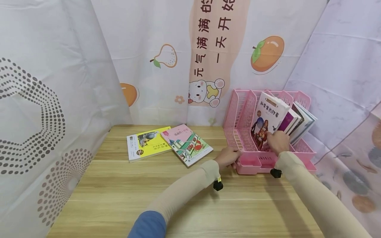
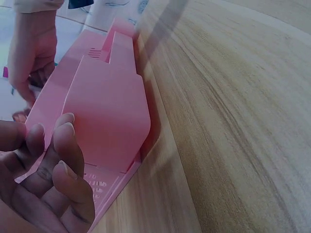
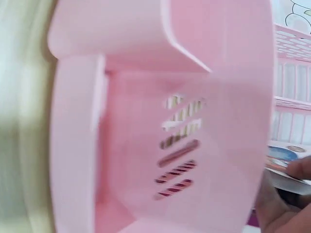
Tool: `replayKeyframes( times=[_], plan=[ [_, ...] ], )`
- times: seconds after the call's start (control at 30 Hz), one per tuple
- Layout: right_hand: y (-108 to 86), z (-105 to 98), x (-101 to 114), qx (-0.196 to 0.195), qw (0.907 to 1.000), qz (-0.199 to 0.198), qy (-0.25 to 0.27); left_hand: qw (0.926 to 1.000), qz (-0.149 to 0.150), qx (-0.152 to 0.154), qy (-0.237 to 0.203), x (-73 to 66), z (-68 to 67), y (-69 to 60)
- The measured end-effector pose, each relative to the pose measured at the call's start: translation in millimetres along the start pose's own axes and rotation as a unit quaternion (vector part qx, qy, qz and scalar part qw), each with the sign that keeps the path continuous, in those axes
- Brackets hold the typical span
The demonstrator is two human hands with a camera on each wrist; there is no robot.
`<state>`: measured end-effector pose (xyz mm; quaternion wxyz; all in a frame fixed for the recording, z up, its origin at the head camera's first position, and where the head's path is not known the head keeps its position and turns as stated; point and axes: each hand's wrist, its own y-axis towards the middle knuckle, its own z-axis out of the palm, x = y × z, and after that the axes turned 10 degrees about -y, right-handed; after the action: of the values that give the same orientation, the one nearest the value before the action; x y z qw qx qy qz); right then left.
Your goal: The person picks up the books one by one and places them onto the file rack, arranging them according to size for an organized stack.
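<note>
A pink plastic book rack (image 1: 249, 169) stands at the right of the table, with upright dividers and shallow front trays. My left hand (image 1: 227, 157) holds its left front corner, and the left wrist view shows the fingers (image 2: 69, 145) curled at the pink wall. My right hand (image 1: 279, 142) grips the lower right part of a white picture book (image 1: 271, 112) with figures on its cover. That book leans back in a middle slot of the rack. In the right wrist view the thumb lies over its cover, while the rack front hides most of the book.
Several books (image 1: 305, 120) lean in the slots right of the held one, including a purple one (image 1: 286, 121). On the table (image 1: 119, 198) at left lie a yellow book (image 1: 153, 140) and a pink book (image 1: 187, 142), overlapping. Printed curtains (image 1: 166, 99) hang behind and at both sides.
</note>
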<state>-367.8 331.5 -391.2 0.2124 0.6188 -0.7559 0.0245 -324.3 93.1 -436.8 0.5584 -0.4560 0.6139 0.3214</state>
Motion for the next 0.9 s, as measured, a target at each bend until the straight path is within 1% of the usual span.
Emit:
replayKeyframes(
  times=[0.1,0.17,0.37,0.43,0.5,0.6,0.67,0.73,0.83,0.9],
  plan=[
    [3.8,-2,2,-0.005,0.9997,-0.024,-0.002,1.0000,-0.003,0.003,0.000,-0.3,0.3,0.4],
    [5.1,-2,1,-0.008,0.9995,-0.030,0.004,1.0000,-0.004,0.006,-0.001,0.4,0.5,1.1],
    [3.1,-1,-2,0.001,0.9994,-0.011,0.032,0.9999,-0.006,0.013,-0.003,3.0,0.0,3.3],
    [2.0,-1,-2,0.003,0.9996,-0.022,0.015,0.9999,-0.008,0.013,-0.007,3.3,-0.6,4.0],
    [0.9,-2,0,0.006,0.9991,-0.042,0.001,0.9998,-0.008,0.015,-0.005,3.4,-1.9,4.8],
    [-2.9,-3,-1,0.005,0.9973,-0.071,-0.022,0.9998,-0.004,0.017,0.012,5.0,-4.0,3.8],
    [-5.1,-4,-2,0.006,0.9965,-0.079,-0.025,0.9994,0.002,0.021,0.028,6.9,-7.8,2.9],
    [-6.9,-4,-4,0.008,0.9963,-0.080,-0.027,0.9991,0.001,0.020,0.038,9.1,-13.8,1.8],
    [-8.9,-3,-5,0.012,0.9965,-0.077,-0.029,0.9989,-0.012,0.014,0.043,13.9,-27.0,1.9],
    [-10.5,-3,-4,0.009,0.9969,-0.073,-0.029,0.9989,-0.028,-0.002,0.037,18.0,-38.2,2.6]
  ],
)
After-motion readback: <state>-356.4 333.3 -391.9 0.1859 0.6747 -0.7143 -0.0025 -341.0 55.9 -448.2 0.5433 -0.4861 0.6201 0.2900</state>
